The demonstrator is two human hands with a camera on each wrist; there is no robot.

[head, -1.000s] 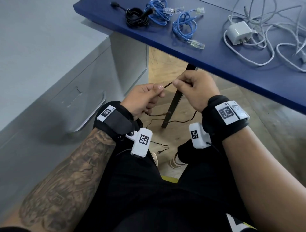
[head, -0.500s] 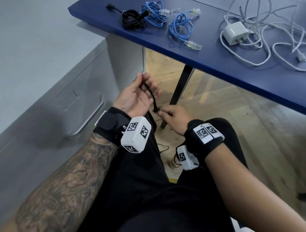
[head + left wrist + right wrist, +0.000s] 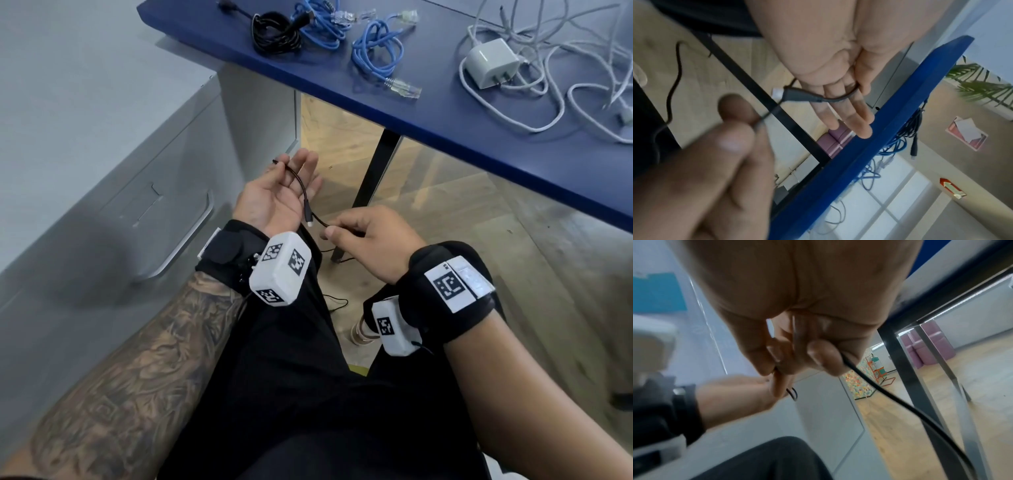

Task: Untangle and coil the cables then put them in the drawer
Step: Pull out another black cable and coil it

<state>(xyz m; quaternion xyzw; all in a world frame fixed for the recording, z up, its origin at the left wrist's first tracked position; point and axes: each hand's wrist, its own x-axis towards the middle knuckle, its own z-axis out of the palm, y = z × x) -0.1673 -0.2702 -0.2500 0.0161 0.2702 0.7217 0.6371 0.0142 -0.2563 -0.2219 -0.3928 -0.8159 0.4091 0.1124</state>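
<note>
1. Black, thin cable (image 3: 303, 192): it drapes across the upturned left hand (image 3: 274, 200), its plug end (image 3: 309, 219) hanging just off the heel of the palm, then runs into the right hand (image 3: 368, 240) and trails down to the floor below both hands.
2. Left hand: fingers nearly straight; the thumb seems to pin the cable against the forefinger. Grasping lightly.
3. Right hand: thumb and forefinger pinch the cable just beside the plug; the other fingers are curled with the slack running through them.
4. Handling, judged: very light, limp, holds no shape; loops will likely spring open unless pinned.
5. Where to hold: anchor near the plug's stiff boot and feed slack from the right. Avoid tugging at the connector joint.
</note>
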